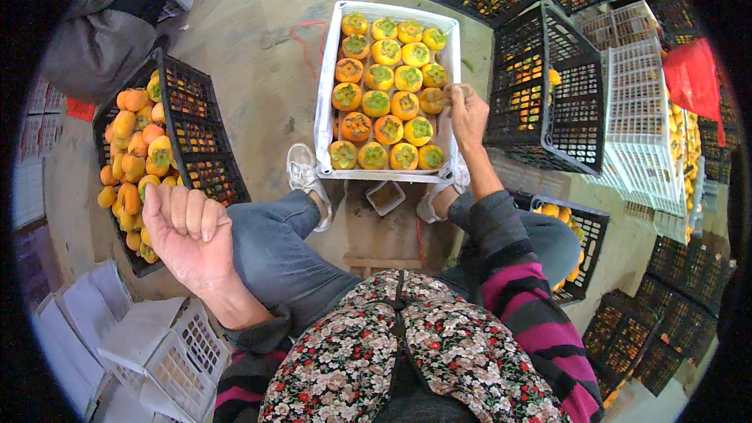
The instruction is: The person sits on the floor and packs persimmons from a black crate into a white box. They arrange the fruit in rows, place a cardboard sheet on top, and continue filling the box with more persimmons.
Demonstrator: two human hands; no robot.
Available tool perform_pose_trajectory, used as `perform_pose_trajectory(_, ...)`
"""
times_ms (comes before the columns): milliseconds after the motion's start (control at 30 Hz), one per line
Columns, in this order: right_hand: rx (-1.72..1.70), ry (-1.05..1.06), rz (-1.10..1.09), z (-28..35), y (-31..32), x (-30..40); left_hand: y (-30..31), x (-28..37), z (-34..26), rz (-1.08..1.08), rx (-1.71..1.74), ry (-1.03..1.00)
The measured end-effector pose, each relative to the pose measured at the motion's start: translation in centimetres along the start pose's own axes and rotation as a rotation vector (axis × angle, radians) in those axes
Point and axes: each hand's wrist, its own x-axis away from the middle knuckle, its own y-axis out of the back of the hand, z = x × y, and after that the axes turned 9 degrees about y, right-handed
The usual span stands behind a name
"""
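A white plastic crate (324, 88) stands in front of me, with rows of persimmons (405, 104) lying in it, most with their green calyxes up. My right hand (468, 114) is over the crate's right side, its fingertips at a persimmon (433, 100) by the edge; whether they grip it cannot be seen. My left hand (191, 229) is raised above my left knee, palm up with the fingers curled; no object shows in it. Behind that hand, a black plastic crate (202, 123) tilts on the left, heaped with loose orange and yellow persimmons (134, 150).
Black crates (520, 88) of persimmons and stacked white crates (637, 111) stand on the right. Another black crate (593, 247) is beside my right knee. White crates (170, 352) lie at the lower left. A person's leg (100, 47) is at the upper left. A small container (385, 197) sits between my feet.
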Motion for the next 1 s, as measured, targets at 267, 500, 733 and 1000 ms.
perform_pose_trajectory(267,0.240,-0.010,0.019,-3.3,1.7,-1.4,0.1,-0.5,0.3,0.045,-0.014,0.037)
perform_pose_trajectory(500,-0.094,-0.021,0.024,1.0,0.2,0.7,-0.1,-0.4,0.3,0.055,0.004,0.042)
perform_pose_trajectory(733,0.082,-0.030,0.177,2.1,-0.6,1.5,0.0,-0.2,0.3,0.054,-0.005,0.040)
perform_pose_trajectory(1000,0.279,-0.050,0.139,-1.6,1.9,4.3,-0.2,-0.4,0.5,0.096,-0.010,0.064)
